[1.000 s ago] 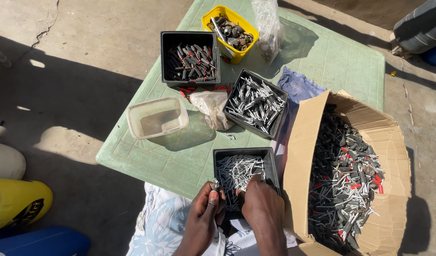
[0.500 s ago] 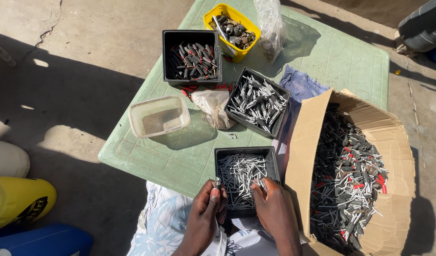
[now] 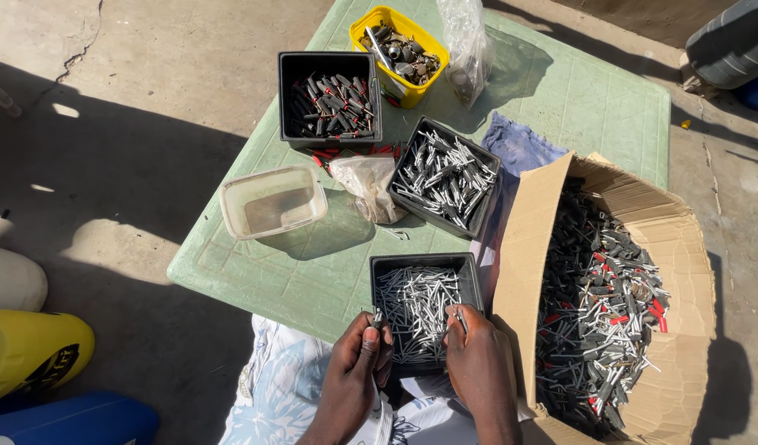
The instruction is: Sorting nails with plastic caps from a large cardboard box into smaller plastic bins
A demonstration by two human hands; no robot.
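My left hand (image 3: 358,358) pinches a small silver metal piece (image 3: 377,316) at the near left corner of a black tray (image 3: 379,272) full of silver pins. My right hand (image 3: 478,358) holds another thin silver pin (image 3: 459,317) over the tray's near right corner. Both hands hover just above the tray's near edge, over my lap. To the right stands an open cardboard box (image 3: 527,239) packed with mixed black, silver and red pieces.
On the green plastic table (image 3: 577,91) are a second black tray of silver pins (image 3: 446,175), a black tray of dark pieces (image 3: 329,103), a yellow tub of metal parts (image 3: 400,53), an empty clear container (image 3: 272,200), plastic bags and a blue cloth (image 3: 519,144). Yellow and blue containers lie left.
Both hands have drawn apart to the tray's near corners, the right one off the pins in the tray, each now holding a small silver piece.
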